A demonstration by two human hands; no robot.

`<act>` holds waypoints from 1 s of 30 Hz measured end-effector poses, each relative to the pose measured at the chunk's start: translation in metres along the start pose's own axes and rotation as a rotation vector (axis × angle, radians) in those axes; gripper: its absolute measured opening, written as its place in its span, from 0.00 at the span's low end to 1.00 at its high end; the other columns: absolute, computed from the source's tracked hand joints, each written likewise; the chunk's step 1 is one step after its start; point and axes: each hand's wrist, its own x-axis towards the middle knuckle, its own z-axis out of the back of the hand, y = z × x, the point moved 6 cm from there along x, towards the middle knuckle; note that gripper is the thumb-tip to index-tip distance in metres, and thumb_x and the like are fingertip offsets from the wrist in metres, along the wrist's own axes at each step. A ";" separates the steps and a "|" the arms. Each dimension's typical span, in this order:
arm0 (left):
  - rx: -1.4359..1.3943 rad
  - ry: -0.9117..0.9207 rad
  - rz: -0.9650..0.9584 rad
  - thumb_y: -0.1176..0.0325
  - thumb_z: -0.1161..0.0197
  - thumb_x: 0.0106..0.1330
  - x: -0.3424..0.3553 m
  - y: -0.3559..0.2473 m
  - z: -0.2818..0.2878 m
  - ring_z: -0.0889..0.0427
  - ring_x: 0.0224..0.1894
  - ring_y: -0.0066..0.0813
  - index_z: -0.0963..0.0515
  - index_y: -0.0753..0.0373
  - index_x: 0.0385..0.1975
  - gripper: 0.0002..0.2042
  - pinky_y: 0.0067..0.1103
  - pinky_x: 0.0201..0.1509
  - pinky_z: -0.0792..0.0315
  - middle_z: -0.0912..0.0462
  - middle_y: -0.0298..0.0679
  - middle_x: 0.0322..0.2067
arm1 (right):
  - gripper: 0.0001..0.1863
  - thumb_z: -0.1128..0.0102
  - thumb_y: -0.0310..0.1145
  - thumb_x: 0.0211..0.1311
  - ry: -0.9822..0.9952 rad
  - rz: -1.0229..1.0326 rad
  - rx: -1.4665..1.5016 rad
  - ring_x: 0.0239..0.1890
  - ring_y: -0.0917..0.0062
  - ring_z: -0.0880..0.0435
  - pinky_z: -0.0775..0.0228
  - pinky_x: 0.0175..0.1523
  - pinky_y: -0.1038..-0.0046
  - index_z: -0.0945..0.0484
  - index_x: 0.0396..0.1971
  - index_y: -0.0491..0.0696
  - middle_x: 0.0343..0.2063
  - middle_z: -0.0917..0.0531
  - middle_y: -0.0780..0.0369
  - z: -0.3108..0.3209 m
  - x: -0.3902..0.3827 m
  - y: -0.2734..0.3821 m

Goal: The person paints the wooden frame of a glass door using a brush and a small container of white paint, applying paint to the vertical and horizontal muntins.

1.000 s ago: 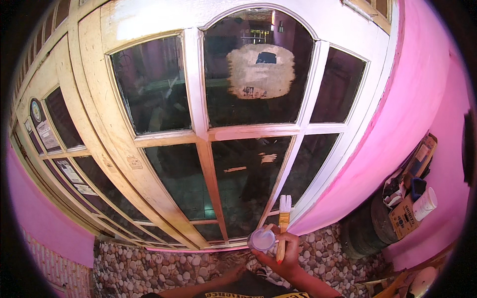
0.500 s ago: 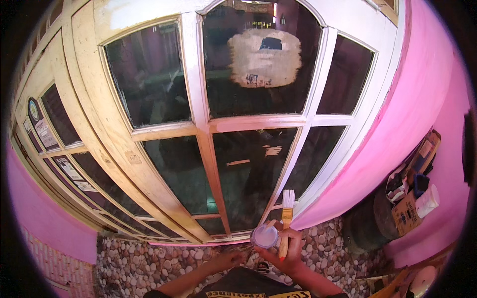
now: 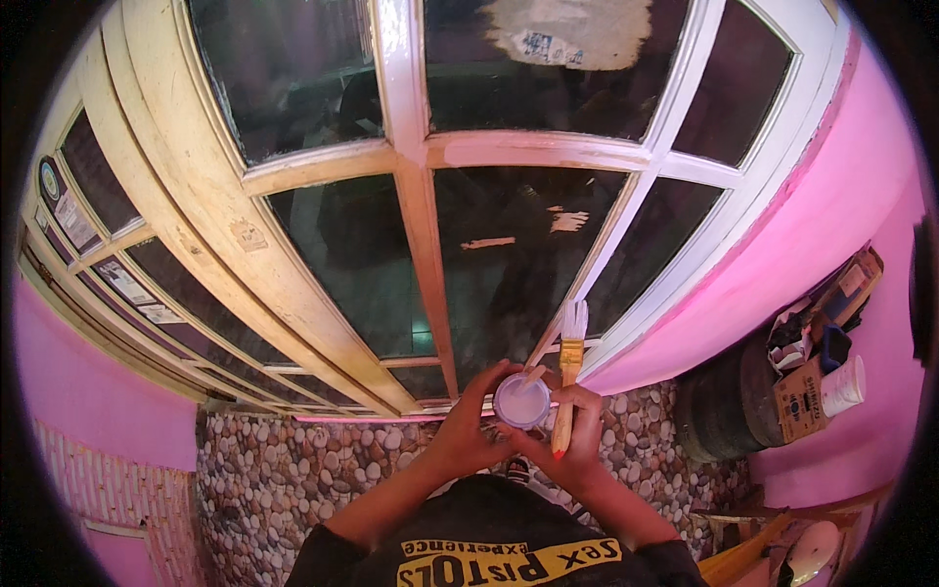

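A small round cup of whitish paint [image 3: 521, 401] is held between my two hands in front of the door. My left hand [image 3: 471, 430] curls around the cup's left side. My right hand [image 3: 579, 442] grips a paintbrush [image 3: 570, 354] upright, with pale bristles on top and a red-tipped wooden handle, while its thumb reaches the cup. A flat wooden stick [image 3: 532, 376] leans out of the cup. Beyond stands a glazed wooden door [image 3: 414, 225], its frame white at the upper right and bare or yellowish brown elsewhere.
A pink wall [image 3: 773, 274] curves along the right. There a dark drum [image 3: 719, 416] carries a cardboard box [image 3: 802, 401] and a white tub [image 3: 843, 386]. Wooden pieces [image 3: 748, 558] lie at the lower right. The floor [image 3: 284, 489] has a pebble pattern.
My left hand has come up from below and closed around the cup. The view has tilted down, so the door sits higher. The brush stays in my right hand.
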 end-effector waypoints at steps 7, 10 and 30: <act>0.136 -0.107 -0.012 0.68 0.23 0.52 -0.001 0.000 0.010 0.26 0.61 0.46 0.33 0.65 0.64 0.38 0.33 0.66 0.33 0.27 0.51 0.58 | 0.40 0.15 0.36 0.46 0.061 -0.032 0.049 0.51 0.65 0.20 0.25 0.46 0.66 0.39 0.50 0.43 0.49 0.26 0.51 -0.009 0.001 -0.009; 0.142 -0.154 -0.005 0.66 0.21 0.52 -0.001 -0.005 0.015 0.24 0.59 0.46 0.32 0.66 0.62 0.37 0.33 0.64 0.31 0.26 0.50 0.56 | 0.34 0.22 0.34 0.55 0.091 0.020 0.111 0.54 0.64 0.20 0.26 0.53 0.63 0.41 0.51 0.43 0.49 0.25 0.50 -0.003 0.022 0.019; 0.185 -0.281 0.042 0.65 0.21 0.54 -0.003 -0.004 0.041 0.21 0.56 0.35 0.32 0.67 0.59 0.35 0.28 0.60 0.27 0.23 0.47 0.52 | 0.14 0.42 0.31 0.72 0.122 -0.327 0.273 0.31 0.76 0.16 0.23 0.39 0.75 0.22 0.48 0.34 0.34 0.16 0.53 0.058 0.075 0.059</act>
